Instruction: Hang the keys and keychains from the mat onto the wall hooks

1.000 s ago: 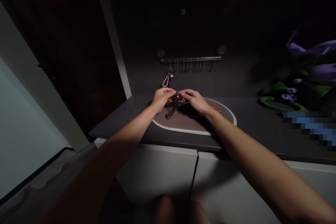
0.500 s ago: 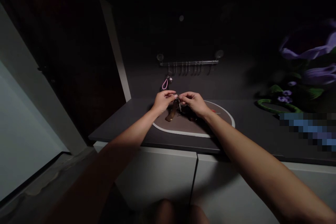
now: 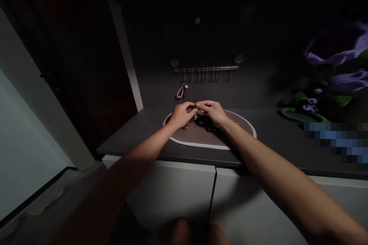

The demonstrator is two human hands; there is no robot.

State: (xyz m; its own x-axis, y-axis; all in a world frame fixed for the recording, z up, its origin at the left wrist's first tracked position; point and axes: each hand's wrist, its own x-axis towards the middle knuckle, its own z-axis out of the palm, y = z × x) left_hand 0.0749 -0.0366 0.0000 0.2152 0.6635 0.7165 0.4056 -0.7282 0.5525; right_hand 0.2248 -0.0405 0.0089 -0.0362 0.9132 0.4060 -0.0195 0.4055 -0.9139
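My left hand (image 3: 181,116) and my right hand (image 3: 213,111) meet above an oval brown mat with a white rim (image 3: 198,139). Both have their fingertips pinched on the top of a small metal keychain (image 3: 196,116), whose shiny parts dangle below. The exact pieces on it are too small and dark to make out. A brown strap-like piece (image 3: 187,125) shows under my left hand, largely covered by it. Dark small items (image 3: 211,128) lie on the mat below my right hand, and something red (image 3: 234,121) peeks out beside that wrist.
A clear rail with several hooks (image 3: 207,69) is fixed to the dark wall behind. From its left end hangs a pink loop keychain (image 3: 180,91). Purple flowers (image 3: 336,59) and a green ring (image 3: 301,116) stand at the right. White cabinet doors (image 3: 172,191) lie below the counter (image 3: 126,134).
My left hand has turned and come lower over the brown piece, covering more of it, with its thumb nearer the metal parts. My right hand keeps nearly the same pinch.
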